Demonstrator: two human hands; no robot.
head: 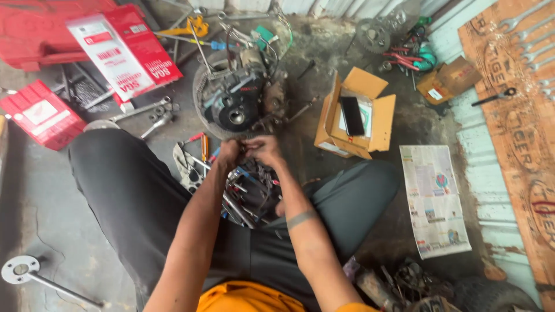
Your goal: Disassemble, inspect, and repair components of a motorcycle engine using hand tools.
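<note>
Head view looks straight down on a person seated on a stained concrete floor (pixel 34 190), knees spread in dark trousers, both forearms reaching forward. The left hand (pixel 229 153) and the right hand (pixel 265 150) meet just in front of the body, fingers curled and pressed close together around something small between them; what that small piece is cannot be told, as the fingers hide it. Both hands look closed in a pinching grip. They hover just above a heap of hand tools (pixel 245 193) lying between the knees, with sockets, spanners and red-handled screwdrivers mixed together. Just beyond the hands stands a greasy engine block (pixel 237 98), dark and round-cased, with wires trailing from its top. To its right sits an open cardboard box (pixel 376 124) with a black flat phone-like slab (pixel 351 115) lying across it. Further right a folded newspaper (pixel 433 199) lies flat on the floor, and beyond it a printed cardboard sheet (pixel 514 144) carries a row of spanners (pixel 535 34) near the top edge. On the left are a red and white carton (pixel 124 52) and a smaller red box (pixel 40 115), well apart from the hands. A metal rod with a round flange (pixel 23 270) lies at the lower left corner. A toothed sprocket (pixel 373 36) rests near the far wall.
</note>
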